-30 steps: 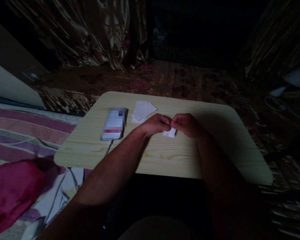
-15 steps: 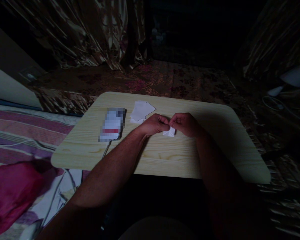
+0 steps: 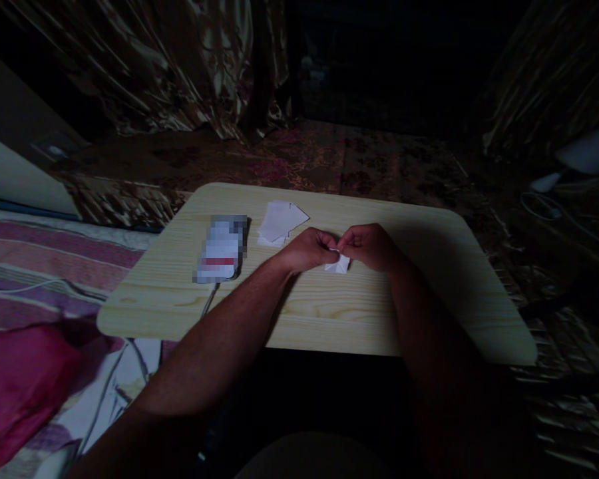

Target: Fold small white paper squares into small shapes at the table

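Observation:
A small piece of white paper (image 3: 337,265), creased with fold lines, is held just over the table (image 3: 329,306). My left hand (image 3: 315,246) pinches it from the left, thumb and fingers pressed together at its upper edge. From the other side my right hand (image 3: 367,245) grips the same upper edge between thumb and fingertips. The fingertips of both hands nearly meet and cover the top of the paper. Beyond my left hand lies a loose stack of white paper pieces (image 3: 283,221), one with a pointed corner.
A blurred-out phone-like device (image 3: 220,249) with a cable (image 3: 209,299) lies on the table's left side. A striped bedcover (image 3: 54,259) and a pink-red cloth or bag (image 3: 24,379) are at the left. Behind the table hang patterned curtains (image 3: 194,66). A white lamp-like object (image 3: 589,150) stands at the right.
My right hand has shifted very slightly at the paper's upper edge. The left hand keeps its pinch, and the view has moved a touch.

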`<state>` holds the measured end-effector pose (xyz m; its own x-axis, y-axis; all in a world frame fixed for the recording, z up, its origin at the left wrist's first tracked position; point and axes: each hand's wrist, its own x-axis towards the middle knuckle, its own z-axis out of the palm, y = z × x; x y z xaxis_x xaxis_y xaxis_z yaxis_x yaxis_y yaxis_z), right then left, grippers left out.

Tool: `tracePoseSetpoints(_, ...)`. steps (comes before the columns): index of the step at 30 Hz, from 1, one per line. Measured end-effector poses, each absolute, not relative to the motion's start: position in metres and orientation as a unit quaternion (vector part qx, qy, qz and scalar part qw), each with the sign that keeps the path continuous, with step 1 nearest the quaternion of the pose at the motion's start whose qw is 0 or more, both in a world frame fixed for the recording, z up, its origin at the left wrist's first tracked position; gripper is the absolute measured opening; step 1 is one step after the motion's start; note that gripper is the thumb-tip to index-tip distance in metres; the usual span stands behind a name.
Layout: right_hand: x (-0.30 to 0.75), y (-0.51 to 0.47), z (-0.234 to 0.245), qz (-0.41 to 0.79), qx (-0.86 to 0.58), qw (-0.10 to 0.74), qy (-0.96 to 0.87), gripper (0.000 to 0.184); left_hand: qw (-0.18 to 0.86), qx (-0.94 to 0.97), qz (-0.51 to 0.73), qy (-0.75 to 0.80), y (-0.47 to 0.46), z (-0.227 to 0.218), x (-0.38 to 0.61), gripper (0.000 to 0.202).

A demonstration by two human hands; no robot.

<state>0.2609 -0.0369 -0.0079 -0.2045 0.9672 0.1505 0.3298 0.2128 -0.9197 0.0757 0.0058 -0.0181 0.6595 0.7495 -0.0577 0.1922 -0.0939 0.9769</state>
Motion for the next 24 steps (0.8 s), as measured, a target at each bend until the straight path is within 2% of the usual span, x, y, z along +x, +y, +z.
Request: tracePoseSetpoints(24,0.2632,-0.0341,-0.0055,0.403,-0.5,0.429,-0.635,0.016,0.624,0.639,0.276,0.355,-0.0008,-0.0123,0.0825,0.019)
